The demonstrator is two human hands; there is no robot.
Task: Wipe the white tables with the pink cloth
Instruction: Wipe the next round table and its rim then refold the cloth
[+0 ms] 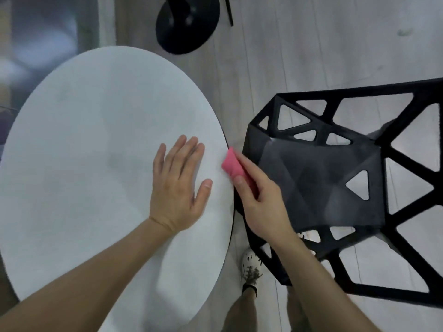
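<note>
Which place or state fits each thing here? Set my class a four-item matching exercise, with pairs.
1 folded pink cloth
2 black cut-out plastic chair
3 left hand
4 round black base

A flat on the round white table
B on the floor, past the table's far edge
C pinched in the right hand
D right of the table

Pairs: 1C, 2D, 3A, 4B

Dim, flat indoor light w/ cool cast; soft shadow by my left hand (178,185) on the table (84,140). Wide-angle bend at edges, top-left bg blurred, slight softness overall
</note>
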